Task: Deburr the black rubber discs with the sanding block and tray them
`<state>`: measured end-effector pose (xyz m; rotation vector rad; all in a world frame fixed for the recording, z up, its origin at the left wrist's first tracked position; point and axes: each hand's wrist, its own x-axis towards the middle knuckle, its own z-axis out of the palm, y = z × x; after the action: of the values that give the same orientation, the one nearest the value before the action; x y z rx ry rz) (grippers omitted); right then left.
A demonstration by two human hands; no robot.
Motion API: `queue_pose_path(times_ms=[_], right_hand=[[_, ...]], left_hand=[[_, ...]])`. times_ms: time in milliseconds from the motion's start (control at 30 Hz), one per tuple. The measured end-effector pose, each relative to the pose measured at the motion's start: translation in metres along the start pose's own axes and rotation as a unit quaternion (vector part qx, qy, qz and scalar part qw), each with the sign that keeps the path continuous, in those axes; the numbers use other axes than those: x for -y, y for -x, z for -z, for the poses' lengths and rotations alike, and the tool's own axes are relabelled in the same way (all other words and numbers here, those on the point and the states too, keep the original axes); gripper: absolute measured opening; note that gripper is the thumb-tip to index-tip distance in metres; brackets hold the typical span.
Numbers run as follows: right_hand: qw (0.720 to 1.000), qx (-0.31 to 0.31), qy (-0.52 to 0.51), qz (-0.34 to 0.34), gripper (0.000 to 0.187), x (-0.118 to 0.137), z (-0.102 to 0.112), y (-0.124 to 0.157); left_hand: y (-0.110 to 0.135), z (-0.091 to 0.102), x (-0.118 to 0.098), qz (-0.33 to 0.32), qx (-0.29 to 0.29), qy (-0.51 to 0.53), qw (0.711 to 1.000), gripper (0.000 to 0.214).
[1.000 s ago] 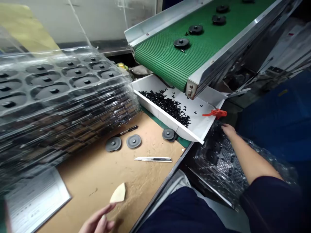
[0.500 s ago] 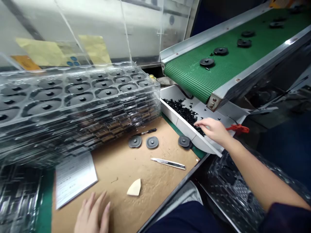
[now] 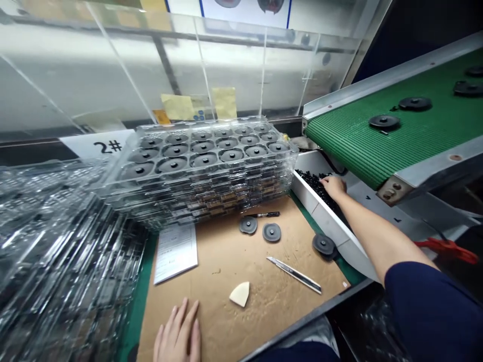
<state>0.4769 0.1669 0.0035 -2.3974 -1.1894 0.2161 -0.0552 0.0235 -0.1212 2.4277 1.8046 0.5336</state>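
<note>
My left hand (image 3: 177, 334) lies on the brown board (image 3: 215, 322), fingers stretched out and holding nothing. Over on the right, my right hand (image 3: 334, 187) is in the white bin (image 3: 320, 213), at the heap of small black plastic pieces (image 3: 311, 180). Its fingers are bent together; whatever may be between them is hidden. A round dark disc part (image 3: 323, 245) rests by the bin's near side. Two more grey discs, one on the left (image 3: 248, 224) and one on the right (image 3: 271, 232), lie on the board. A cream wedge-shaped pad (image 3: 240, 294) is near my left hand.
A utility knife (image 3: 294, 274), a black pen (image 3: 266, 214) and a printed sheet (image 3: 176, 251) lie on the board. Stacked clear trays (image 3: 211, 176) hold discs behind it; more clear trays (image 3: 68, 261) stand left. A green conveyor (image 3: 350, 136) carries discs above the bin. Red-handled pliers (image 3: 449, 250) are at right.
The view has swung left. My right hand has moved farther into the bin, from its near part to the heap of black pieces. My left hand stays flat on the board.
</note>
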Motion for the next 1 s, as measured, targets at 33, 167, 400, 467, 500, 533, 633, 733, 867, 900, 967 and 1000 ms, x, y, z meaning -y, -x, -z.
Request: queue_pose_path(times_ms=[33,167,400,467,500,533,633,733,867,900,967,1000], right_hand=[[1.000,-0.011,-0.015,0.008,0.029,0.001,0.003,0.004],[0.991,-0.048,-0.101,0.077,0.026,0.012,0.025,0.046],[0.929,0.122,-0.305,0.168,0.037,0.059,0.055,0.177],[0.888,0.244,-0.342,0.186,0.038,0.077,0.049,0.204],[0.862,0.304,-0.357,0.194,0.038,0.087,0.043,0.214],[0.834,0.358,-0.369,0.200,0.038,0.096,0.036,0.224],[0.755,0.486,-0.388,0.209,0.033,0.119,0.013,0.247],[0.707,0.557,-0.388,0.200,0.029,0.131,-0.010,0.263],[0.689,0.589,-0.385,0.175,0.026,0.136,-0.035,0.273],[0.687,0.593,-0.384,0.172,0.026,0.136,-0.039,0.274],[0.685,0.598,-0.381,0.169,0.025,0.136,-0.048,0.275],[0.685,0.599,-0.380,0.168,0.026,0.137,-0.052,0.274]], left_hand=[[0.000,-0.001,0.000,-0.004,-0.014,0.002,1.000,0.036],[0.000,-0.004,0.000,0.006,-0.030,0.028,0.999,0.037],[-0.018,0.032,-0.035,0.231,0.038,0.383,0.893,0.029],[-0.021,0.057,-0.060,0.241,0.082,0.467,0.847,0.036],[-0.021,0.070,-0.074,0.257,0.134,0.598,0.747,0.038],[-0.021,0.081,-0.088,0.262,0.175,0.697,0.644,0.039],[-0.018,0.103,-0.118,0.231,0.261,0.829,0.438,0.046],[-0.010,0.102,-0.124,0.216,0.276,0.869,0.350,0.055],[0.001,0.089,-0.109,0.223,0.266,0.896,0.277,0.050],[0.002,0.086,-0.105,0.224,0.269,0.900,0.261,0.050],[0.001,0.082,-0.099,0.229,0.276,0.904,0.232,0.050],[-0.001,0.080,-0.097,0.233,0.278,0.905,0.221,0.051]])
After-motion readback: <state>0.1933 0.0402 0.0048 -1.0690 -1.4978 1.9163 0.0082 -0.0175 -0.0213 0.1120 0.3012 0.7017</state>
